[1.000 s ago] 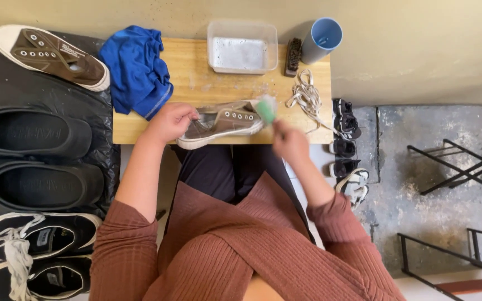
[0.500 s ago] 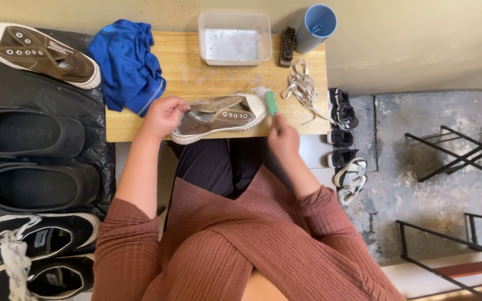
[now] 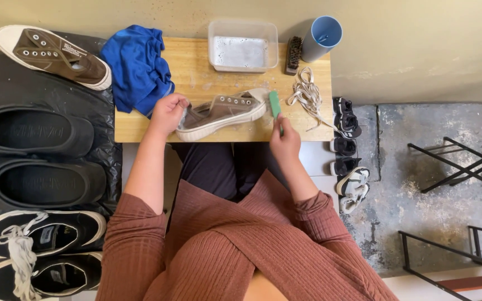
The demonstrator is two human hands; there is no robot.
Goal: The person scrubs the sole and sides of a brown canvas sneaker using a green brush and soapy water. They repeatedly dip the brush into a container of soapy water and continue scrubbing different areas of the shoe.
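On the wooden desk [image 3: 140, 125], the left hand [image 3: 167, 113] grips the heel end of a brown sneaker [image 3: 222, 111], its fingers [image 3: 181, 101] curled over the heel opening. The shoe lies on its side across the front of the desk, toe pointing right. At the toe, the right hand [image 3: 285, 140] pinches a green brush [image 3: 275, 105], the fingers closed around its handle, its head touching the white toe cap. Loose white laces [image 3: 307, 96] lie just beside it.

Blue cloth [image 3: 136, 66], soapy tub [image 3: 243, 47], laces [image 3: 308, 96]
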